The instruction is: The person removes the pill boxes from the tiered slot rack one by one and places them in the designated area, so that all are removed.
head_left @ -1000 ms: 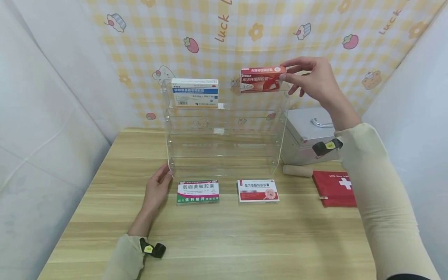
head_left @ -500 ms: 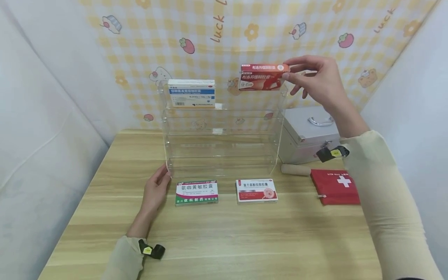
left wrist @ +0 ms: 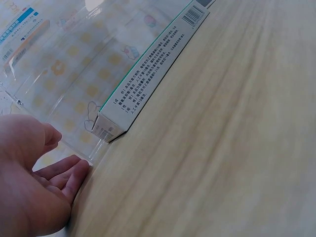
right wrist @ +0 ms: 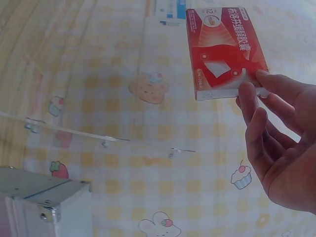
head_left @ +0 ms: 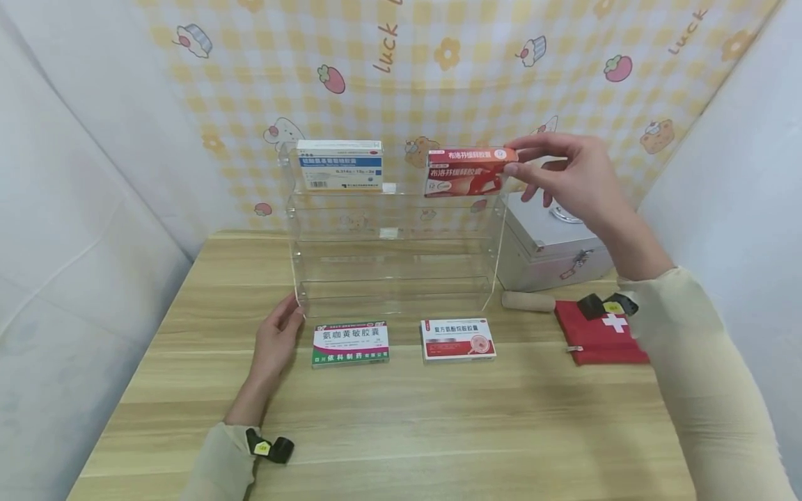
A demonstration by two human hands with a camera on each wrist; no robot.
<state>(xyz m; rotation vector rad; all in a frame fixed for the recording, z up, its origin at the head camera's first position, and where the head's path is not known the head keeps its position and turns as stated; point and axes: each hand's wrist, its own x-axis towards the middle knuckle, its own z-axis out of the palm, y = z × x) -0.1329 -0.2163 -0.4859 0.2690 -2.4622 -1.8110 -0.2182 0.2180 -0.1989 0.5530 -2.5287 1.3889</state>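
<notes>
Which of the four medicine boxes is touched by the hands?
The red box, pinched by the right hand; it is the only one touched.

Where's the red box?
In the head view, the right hand holds the red box at the upper right of the clear rack, right of the blue-banded box.

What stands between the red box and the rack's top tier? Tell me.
Nothing visible. The right hand pinches the red box by one end at the rack's top tier; the blue-white box there stands to the left, a gap between them. Contact with the tier is unclear.
</notes>
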